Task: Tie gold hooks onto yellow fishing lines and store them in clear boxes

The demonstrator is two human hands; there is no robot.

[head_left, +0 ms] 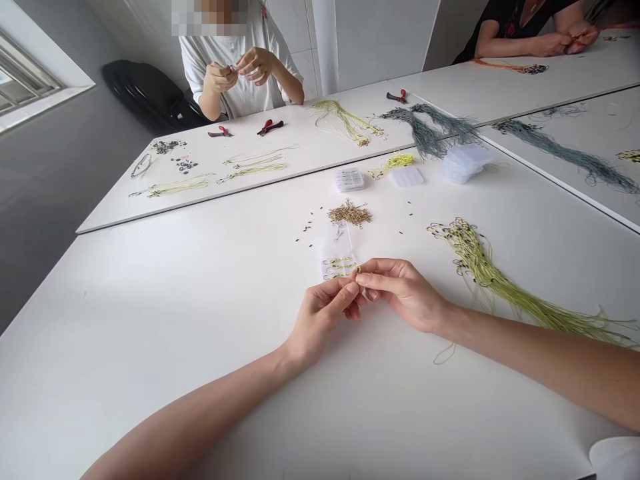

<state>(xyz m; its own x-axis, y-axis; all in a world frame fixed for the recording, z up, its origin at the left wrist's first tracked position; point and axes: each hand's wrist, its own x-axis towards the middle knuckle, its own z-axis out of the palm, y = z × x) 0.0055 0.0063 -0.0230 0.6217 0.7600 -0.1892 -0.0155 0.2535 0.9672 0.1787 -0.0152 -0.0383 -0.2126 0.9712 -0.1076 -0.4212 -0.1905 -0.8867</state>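
My left hand (327, 303) and my right hand (407, 290) meet over the white table, thumbs and fingertips pinched together. Between them is a small loop of yellow fishing line (359, 269) with a dark bit on it; the rest is hidden by my fingers. Just beyond lies an open clear plastic box (327, 267) with hooks on yellow line set in its slots. Behind the box is a heap of gold-coloured fishing hooks (350, 213). A long bundle of yellow-green lines (500, 280) with dark ends stretches to the right, partly behind my right forearm.
Small black bits lie around the hook heap. Farther back are a filled clear case (349, 179), a yellow line coil (401, 160) and stacked clear boxes (465, 163). Grey line bundles (570, 155) and red-handled pliers (270, 127) lie beyond. Two people work across the table.
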